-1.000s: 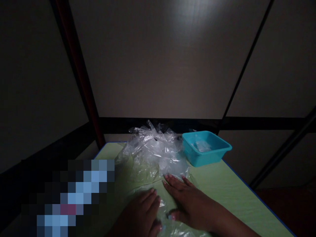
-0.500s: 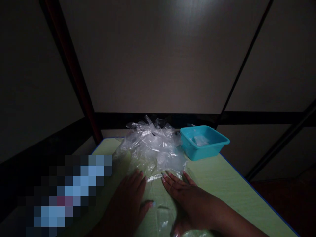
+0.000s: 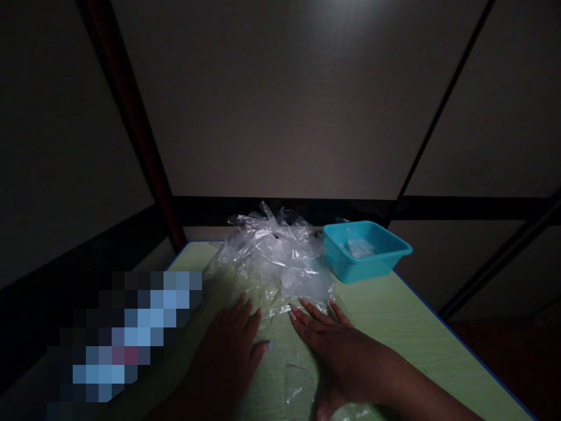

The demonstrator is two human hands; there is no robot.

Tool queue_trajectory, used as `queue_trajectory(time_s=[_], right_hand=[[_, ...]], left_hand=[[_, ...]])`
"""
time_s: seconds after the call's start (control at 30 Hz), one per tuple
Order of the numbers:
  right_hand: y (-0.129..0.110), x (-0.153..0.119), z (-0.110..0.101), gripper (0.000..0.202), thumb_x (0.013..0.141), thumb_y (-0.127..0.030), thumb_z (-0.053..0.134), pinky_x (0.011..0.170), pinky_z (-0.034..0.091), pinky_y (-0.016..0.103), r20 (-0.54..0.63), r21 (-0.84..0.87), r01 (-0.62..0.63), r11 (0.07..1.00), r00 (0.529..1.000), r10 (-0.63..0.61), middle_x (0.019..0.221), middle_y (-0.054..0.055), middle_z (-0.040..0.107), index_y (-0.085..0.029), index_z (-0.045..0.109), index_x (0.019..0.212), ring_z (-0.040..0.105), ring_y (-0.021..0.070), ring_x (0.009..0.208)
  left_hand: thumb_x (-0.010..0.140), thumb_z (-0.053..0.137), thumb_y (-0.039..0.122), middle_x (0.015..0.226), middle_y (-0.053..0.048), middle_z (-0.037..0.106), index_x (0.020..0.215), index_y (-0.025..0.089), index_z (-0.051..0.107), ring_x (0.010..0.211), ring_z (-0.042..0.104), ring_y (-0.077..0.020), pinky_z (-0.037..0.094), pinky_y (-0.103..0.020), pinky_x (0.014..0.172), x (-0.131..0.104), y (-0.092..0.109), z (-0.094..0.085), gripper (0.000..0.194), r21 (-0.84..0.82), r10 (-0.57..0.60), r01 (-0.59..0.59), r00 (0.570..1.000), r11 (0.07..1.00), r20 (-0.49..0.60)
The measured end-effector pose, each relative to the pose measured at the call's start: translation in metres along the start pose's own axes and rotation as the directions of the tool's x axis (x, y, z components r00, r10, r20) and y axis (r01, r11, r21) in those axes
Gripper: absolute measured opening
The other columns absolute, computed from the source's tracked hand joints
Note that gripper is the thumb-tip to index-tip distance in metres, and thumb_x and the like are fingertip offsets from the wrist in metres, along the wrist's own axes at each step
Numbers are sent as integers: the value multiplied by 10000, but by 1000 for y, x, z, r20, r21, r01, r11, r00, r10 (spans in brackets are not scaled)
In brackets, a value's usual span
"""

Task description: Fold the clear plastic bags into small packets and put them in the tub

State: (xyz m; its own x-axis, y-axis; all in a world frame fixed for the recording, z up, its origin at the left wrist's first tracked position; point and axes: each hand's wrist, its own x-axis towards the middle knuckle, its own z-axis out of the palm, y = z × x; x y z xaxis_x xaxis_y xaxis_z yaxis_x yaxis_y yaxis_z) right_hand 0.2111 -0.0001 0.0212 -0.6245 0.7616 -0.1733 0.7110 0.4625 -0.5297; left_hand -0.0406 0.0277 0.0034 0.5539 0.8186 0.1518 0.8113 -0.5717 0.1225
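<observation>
Left hand (image 3: 230, 345) and right hand (image 3: 346, 359): both flat, fingers spread, on clear plastic sheet (image 3: 298, 383), near side of green table (image 3: 421, 316) | Clear plastic heap (image 3: 276, 257): far, beyond fingertips | Turquoise basin (image 3: 366, 269): far right, beside heap

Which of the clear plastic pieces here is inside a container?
The small piece in the turquoise basin, right of the plastic heap; the heap and the flat piece between left hand and right hand lie on the green tabletop.
</observation>
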Motion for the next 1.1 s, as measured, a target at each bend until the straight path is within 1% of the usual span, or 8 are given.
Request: queue_trajectory(time_s=[0.1, 0.23, 0.5, 0.67, 0.77, 0.93, 1.0, 1.1], right_hand=[[0, 0, -1, 1225, 594, -611, 751, 1064, -179, 599, 23, -10, -9, 1000, 1000, 9, 1559, 116, 50, -225, 15, 1494, -26, 382, 1418], [1, 2, -4, 1270, 566, -632, 755, 1060, -175, 611, 86, -27, -21, 999, 996, 23, 1561, 113, 13, -223, -13, 1491, -53, 391, 1413], [0, 1, -5, 1286, 560, -651, 746, 1057, -199, 593, 112, -42, -29, 999, 993, 34, 1562, 112, -9, -222, -32, 1490, -67, 388, 1412], [2, 1, -5, 1289, 558, -633, 754, 1051, -191, 614, 105, -50, -15, 999, 994, 20, 1562, 115, 6, -217, -32, 1491, -48, 393, 1413], [3, 1, -4, 1294, 547, -623, 764, 1050, -187, 619, 110, -39, -11, 999, 994, 15, 1561, 115, 14, -208, -16, 1493, -45, 392, 1414], [4, 1, -1, 1301, 542, -635, 755, 1032, -218, 617, 99, -38, -6, 999, 995, 9, 1561, 103, 5, -215, -32, 1489, -46, 378, 1418], [4, 1, -1, 1301, 544, -638, 752, 1032, -224, 608, 107, -40, -6, 999, 994, 10, 1561, 103, -1, -215, -34, 1490, -38, 375, 1420], [3, 0, -2, 1286, 554, -642, 745, 1043, -214, 603, 115, -51, -8, 999, 993, 14, 1562, 104, 3, -219, -24, 1494, -21, 379, 1420]], left_hand=[[859, 587, 298, 1320, -195, 548, 1246, 114, 607, 1241, 465, -390, 378, -571, 1004, 0, 0, 1, 429, 34, 12, -11, 1000, 999, -23], [844, 613, 221, 1257, -176, 588, 1161, 118, 636, 1182, 509, -348, 403, -521, 995, -2, 0, 4, 334, 58, -1, 7, 996, 998, -89], [827, 609, 139, 1201, -156, 584, 1095, 119, 617, 1123, 504, -317, 386, -485, 985, 0, -7, 9, 269, -1, -17, 17, 988, 1000, -154], [841, 545, 110, 1002, -84, 610, 864, 169, 601, 935, 547, -258, 444, -410, 848, 7, -10, 4, 85, -44, -12, 5, 987, 999, -162], [859, 495, 127, 871, -71, 587, 788, 175, 554, 825, 536, -252, 444, -406, 769, 11, -13, 1, 105, -60, -33, 21, 979, 998, -203], [853, 430, 136, 800, -53, 542, 796, 191, 494, 735, 514, -239, 445, -402, 695, 12, -21, 7, 101, -101, -87, 57, 945, 993, -317], [844, 432, 146, 857, -65, 545, 874, 185, 494, 781, 527, -245, 461, -412, 719, 12, -25, 12, 79, -123, -91, 48, 925, 991, -370], [851, 421, 145, 1029, -118, 526, 1020, 164, 472, 951, 518, -284, 459, -472, 818, 14, -28, 15, 178, -141, -79, 15, 885, 990, -458]])
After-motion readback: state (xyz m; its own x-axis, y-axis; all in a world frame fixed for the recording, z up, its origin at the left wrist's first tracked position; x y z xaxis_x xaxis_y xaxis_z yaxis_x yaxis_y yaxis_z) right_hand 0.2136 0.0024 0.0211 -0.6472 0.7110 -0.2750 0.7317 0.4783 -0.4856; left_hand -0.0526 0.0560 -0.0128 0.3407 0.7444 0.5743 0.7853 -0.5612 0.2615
